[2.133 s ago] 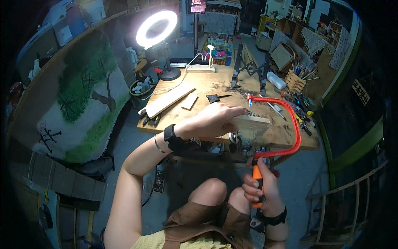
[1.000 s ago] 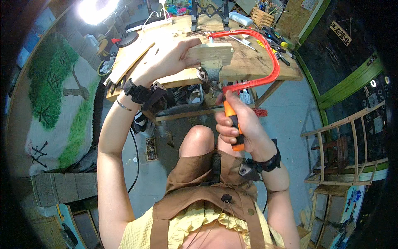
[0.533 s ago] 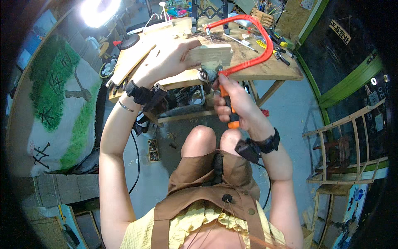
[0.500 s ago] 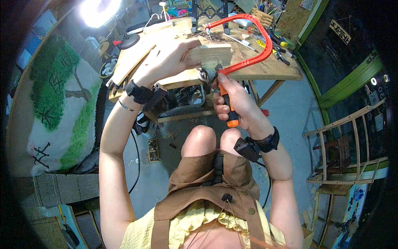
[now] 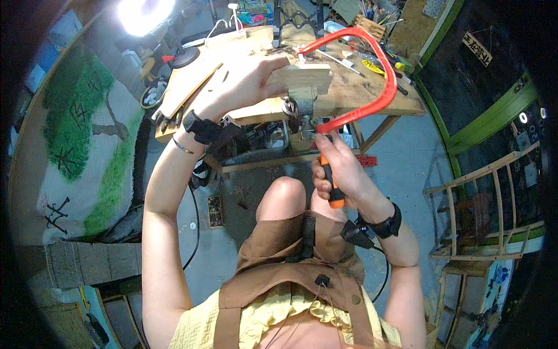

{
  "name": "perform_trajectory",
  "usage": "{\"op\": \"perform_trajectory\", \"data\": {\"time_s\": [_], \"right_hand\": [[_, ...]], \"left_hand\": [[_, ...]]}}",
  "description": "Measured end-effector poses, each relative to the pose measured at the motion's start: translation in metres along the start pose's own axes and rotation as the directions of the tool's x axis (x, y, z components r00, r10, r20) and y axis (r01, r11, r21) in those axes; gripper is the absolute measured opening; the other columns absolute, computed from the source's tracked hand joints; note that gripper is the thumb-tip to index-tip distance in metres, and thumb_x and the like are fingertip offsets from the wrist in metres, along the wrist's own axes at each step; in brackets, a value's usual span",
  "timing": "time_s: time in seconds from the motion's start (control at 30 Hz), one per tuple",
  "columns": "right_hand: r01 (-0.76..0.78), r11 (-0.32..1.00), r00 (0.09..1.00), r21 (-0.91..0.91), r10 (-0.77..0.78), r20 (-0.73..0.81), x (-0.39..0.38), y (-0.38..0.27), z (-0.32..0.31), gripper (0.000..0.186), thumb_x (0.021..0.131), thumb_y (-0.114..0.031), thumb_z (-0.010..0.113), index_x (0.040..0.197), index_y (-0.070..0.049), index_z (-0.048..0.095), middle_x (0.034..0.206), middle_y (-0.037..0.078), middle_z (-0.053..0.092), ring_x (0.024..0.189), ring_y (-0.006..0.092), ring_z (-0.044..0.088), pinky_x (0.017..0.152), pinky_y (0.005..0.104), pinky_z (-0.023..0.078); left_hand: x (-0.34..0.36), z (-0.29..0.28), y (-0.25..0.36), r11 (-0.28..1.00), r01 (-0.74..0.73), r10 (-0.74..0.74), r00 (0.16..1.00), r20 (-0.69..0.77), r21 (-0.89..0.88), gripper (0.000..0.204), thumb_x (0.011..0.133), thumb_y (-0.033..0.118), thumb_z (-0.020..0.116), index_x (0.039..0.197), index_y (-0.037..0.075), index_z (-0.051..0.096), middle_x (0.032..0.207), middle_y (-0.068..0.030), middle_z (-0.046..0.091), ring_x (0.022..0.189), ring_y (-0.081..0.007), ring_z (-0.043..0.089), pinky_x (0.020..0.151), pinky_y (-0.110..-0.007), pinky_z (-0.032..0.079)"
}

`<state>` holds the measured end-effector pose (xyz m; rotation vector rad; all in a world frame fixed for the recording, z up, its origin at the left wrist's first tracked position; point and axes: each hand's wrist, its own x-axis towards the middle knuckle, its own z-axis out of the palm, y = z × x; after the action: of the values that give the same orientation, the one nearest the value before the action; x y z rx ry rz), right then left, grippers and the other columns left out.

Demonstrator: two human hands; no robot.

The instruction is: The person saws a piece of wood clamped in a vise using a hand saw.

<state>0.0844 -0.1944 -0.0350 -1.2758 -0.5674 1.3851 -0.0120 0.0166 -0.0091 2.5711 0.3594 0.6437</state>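
My right hand (image 5: 344, 167) is closed around the black-and-orange handle of a coping saw (image 5: 391, 70). Its red bowed frame arches up and away over the bench, with the far end near the board's back side; the thin blade is hard to make out. A pale wooden board (image 5: 308, 74) stands at the front edge of the workbench, and my left hand (image 5: 247, 84) grips its left end, thumb on the near face. Just below the board, a metal clamp or vise (image 5: 292, 110) sits at the bench edge, partly hidden.
On the wooden workbench (image 5: 383, 103) are a long wood strip (image 5: 195, 88), a white rod (image 5: 343, 62) and yellow-handled tools (image 5: 375, 68). A bright lamp (image 5: 142, 14) shines at the back left. A bin of parts (image 5: 256, 139) sits beneath, and a wooden rack (image 5: 476, 200) stands right.
My right hand has drawn the saw toward me and slightly right, its frame shifting along. My left hand stays on the board, while the whole view has shifted a little.
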Motion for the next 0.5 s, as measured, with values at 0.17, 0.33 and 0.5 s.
{"op": "perform_trajectory", "data": {"time_s": [0.17,0.33,0.5], "right_hand": [[-0.026,1.000,1.000,-0.003,0.026,0.010,0.034,-0.021,0.006,0.028,0.090,-0.041,0.041,0.090,-0.014,0.036,0.058,-0.001,0.039,0.039,0.0070,0.036,0.034,0.0216,0.032],[0.001,0.999,0.999,-0.050,-0.002,-0.034,0.004,-0.008,-0.003,0.025,0.090,-0.038,0.041,0.106,-0.020,0.033,0.054,-0.001,0.040,0.035,0.0089,0.036,0.032,0.0222,0.032],[0.046,0.968,0.997,-0.247,-0.059,-0.045,0.025,-0.025,0.004,0.029,0.090,-0.031,0.042,0.103,-0.006,0.034,0.058,0.004,0.043,0.039,0.0131,0.044,0.034,0.0270,0.038]], "left_hand": [[-0.002,0.017,-0.040,0.953,-0.288,0.301,0.926,-0.228,0.091,0.051,0.074,0.028,0.067,0.115,0.001,0.051,0.088,-0.0170,0.061,0.082,-0.0234,0.058,0.073,-0.034,0.045],[0.006,-0.004,0.008,1.000,0.011,-0.009,0.991,0.130,-0.013,0.051,0.074,0.013,0.063,0.120,0.001,0.044,0.106,-0.0175,0.056,0.099,-0.0269,0.054,0.087,-0.034,0.042],[0.001,0.026,-0.041,0.982,-0.066,0.062,0.998,-0.031,-0.178,0.052,0.078,0.015,0.062,0.124,0.002,0.041,0.113,-0.0180,0.051,0.105,-0.0247,0.049,0.090,-0.030,0.039]]}}
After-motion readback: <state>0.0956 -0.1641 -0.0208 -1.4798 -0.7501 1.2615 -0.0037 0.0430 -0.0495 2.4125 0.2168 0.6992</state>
